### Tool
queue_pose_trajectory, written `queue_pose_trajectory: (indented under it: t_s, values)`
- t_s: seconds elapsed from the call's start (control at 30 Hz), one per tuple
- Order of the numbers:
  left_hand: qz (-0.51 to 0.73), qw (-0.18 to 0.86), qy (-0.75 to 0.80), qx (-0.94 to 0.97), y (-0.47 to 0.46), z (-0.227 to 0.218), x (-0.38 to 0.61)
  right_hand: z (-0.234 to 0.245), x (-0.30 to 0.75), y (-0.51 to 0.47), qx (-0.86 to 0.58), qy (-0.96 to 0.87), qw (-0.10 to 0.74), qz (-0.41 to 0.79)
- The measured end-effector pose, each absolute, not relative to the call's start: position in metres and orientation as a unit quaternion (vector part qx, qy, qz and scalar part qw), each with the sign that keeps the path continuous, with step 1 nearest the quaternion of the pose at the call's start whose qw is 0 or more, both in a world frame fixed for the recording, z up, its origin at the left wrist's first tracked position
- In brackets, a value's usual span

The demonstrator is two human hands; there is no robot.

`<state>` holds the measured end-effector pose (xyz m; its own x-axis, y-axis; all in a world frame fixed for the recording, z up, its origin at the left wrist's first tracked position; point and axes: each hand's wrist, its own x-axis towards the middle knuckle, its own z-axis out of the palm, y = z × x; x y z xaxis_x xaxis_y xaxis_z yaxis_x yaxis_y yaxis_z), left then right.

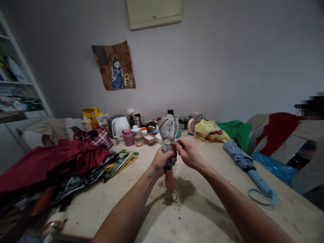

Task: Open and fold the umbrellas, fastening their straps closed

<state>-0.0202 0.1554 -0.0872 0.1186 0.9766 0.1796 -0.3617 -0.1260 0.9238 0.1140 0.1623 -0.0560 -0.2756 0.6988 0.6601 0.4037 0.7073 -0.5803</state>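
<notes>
Grey crumpled-fabric folded umbrella (168, 133) – upright | left hand (162, 161) grip clenched round it | right hand (188, 153) pinching its strap

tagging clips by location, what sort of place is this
Probably a lived-in room at home, used for sorting umbrellas. A cluttered table carries a white kettle, bottles and snack bags; a poster hangs on the wall, with shelves at left. Both hands hold a folded grey umbrella.
</notes>
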Motion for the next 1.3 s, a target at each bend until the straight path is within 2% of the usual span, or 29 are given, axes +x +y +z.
queue_pose_trajectory:
  t_s: [0.13,0.33,0.6,0.87,1.0,1.23,1.3]
  values:
    - [0.584,0.570,0.315,0.485,0.156,-0.087,-0.023,-0.053,0.118,0.163,-0.352,-0.793,0.475,0.149]
    - [0.624,0.489,0.376,0.479,0.157,-0.085,-0.019,-0.054,0.116,0.161,-0.363,-0.762,0.510,0.163]
    - [0.598,0.313,0.480,0.560,0.155,-0.093,-0.016,-0.058,0.106,0.160,-0.394,-0.739,0.504,0.211]
    - [0.597,0.299,0.503,0.549,0.156,-0.092,-0.016,-0.057,0.111,0.163,-0.375,-0.779,0.453,0.215]
    - [0.591,0.296,0.509,0.551,0.155,-0.092,-0.016,-0.056,0.110,0.160,-0.393,-0.752,0.477,0.227]
    - [0.622,0.340,0.471,0.524,0.154,-0.090,-0.018,-0.055,0.107,0.160,-0.348,-0.657,0.525,0.414]
    - [0.624,0.327,0.480,0.523,0.155,-0.090,-0.018,-0.056,0.106,0.160,-0.352,-0.643,0.535,0.420]
